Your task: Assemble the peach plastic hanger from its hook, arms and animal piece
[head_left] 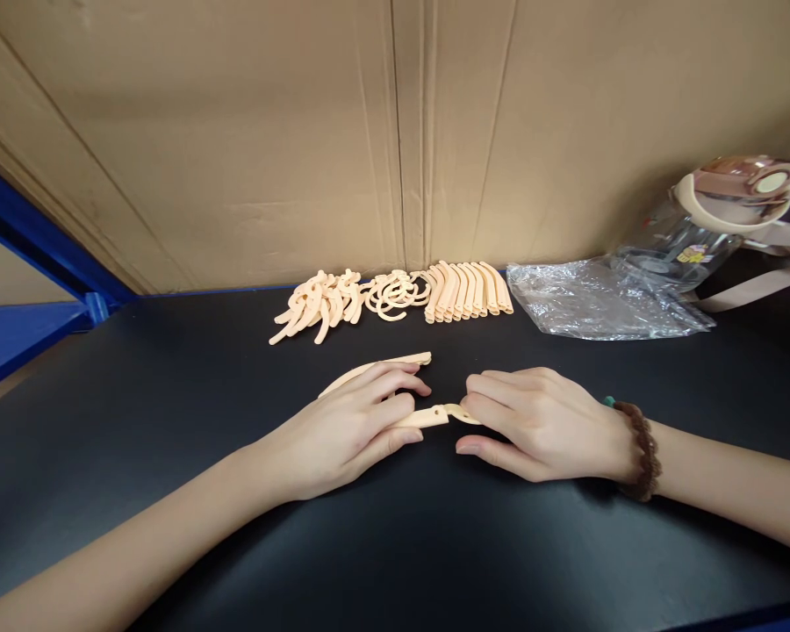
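My left hand [352, 426] rests on the black table [171, 421] and grips a long curved peach plastic piece [405, 359] whose end pokes out past the fingers. Its lower end [427, 416] meets a small peach plastic part [462, 412] pinched by my right hand [540, 421]. The two parts touch between my hands. A beaded bracelet [640, 448] sits on my right wrist.
At the back lie a loose heap of peach curved pieces [316, 303], some ring-shaped parts [391, 294] and a neat row of curved pieces [467, 290]. A crumpled clear plastic bag [599, 298] and a clear water bottle [717, 224] lie right. Cardboard wall [369, 132] behind.
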The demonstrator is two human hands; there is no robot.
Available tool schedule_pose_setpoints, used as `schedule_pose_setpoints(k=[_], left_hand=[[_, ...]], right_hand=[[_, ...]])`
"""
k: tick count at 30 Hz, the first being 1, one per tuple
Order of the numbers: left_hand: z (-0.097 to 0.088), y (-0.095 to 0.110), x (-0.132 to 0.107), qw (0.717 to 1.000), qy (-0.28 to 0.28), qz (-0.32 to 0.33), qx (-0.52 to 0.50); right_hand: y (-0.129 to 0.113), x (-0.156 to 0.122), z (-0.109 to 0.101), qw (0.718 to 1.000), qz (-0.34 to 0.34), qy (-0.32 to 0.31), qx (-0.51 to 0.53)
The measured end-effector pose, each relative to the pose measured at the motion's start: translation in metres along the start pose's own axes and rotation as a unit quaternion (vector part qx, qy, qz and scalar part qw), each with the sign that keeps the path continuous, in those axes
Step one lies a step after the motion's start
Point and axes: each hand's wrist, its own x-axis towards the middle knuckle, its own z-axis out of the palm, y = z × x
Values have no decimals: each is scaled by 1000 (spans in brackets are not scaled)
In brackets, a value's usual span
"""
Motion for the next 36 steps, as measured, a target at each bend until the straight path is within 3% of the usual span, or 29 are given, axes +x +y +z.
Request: schedule_pose_setpoints(k=[5, 9, 15, 17, 26, 31, 36], left_hand=[[-1, 2, -1, 1000, -8, -1, 5], [-2, 1, -1, 1000, -4, -3, -1], [-3, -1, 0, 1000, 13, -20, -9], [-3, -1, 1, 1000, 19, -15, -11], [-2, -2, 1, 999, 24, -16, -37], [-3, 0, 1, 1000, -1, -16, -26], [-3, 0, 1, 1000, -8, -15, -18]], right_hand=[[0, -2, 1, 998, -22, 5, -53], [-2, -2, 2, 1000, -7, -4, -30], [-5, 2, 3, 977, 140, -62, 147], [-5, 3, 4, 971, 156, -70, 168], [-1, 2, 2, 973, 123, -62, 187], [-2, 1, 3, 991, 71, -74, 84], [-2, 1, 3, 999, 8, -38, -5]])
